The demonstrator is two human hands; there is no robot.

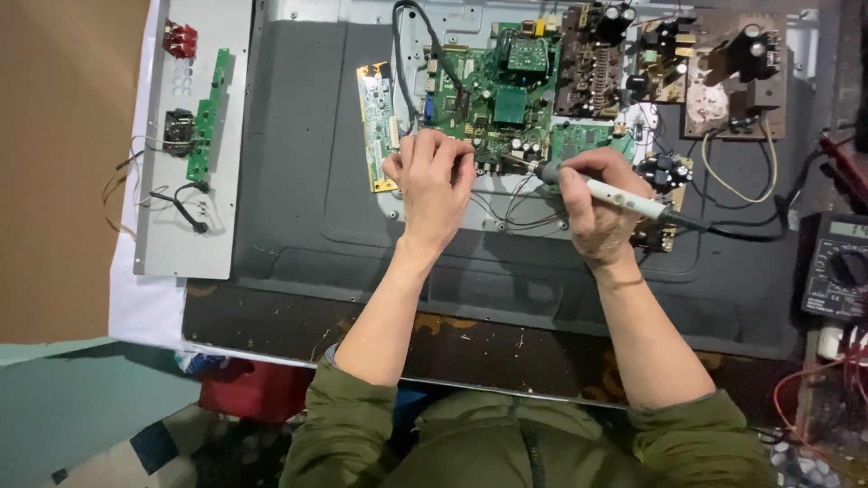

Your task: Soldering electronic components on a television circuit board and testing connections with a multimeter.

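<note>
- The dark grey back panel (298,181) of a flat screen lies face down across the bench and serves as the work surface, so every board sits within arm's reach.
- A long grey metal strip (176,226) lies at the left, well apart from the hands; it carries a narrow green board (206,117) and loose wires, seemingly set aside.
- The green main circuit board (493,90) rests at the far middle of the panel, components up, so its near edge is open to the tool.
- Brown power boards (714,72) sit to its right, wired to it.
- A multimeter (836,267) waits at the right edge, near the right arm.
- The left hand (432,176) presses down on the board's near-left edge, fingers curled together, apparently steadying it; whether it pinches anything I cannot tell.
- The right hand (592,203) is clamped around a white soldering iron (615,194), held like a pen for fine control, its tip touching the board's near edge just beside the left fingers.
</note>
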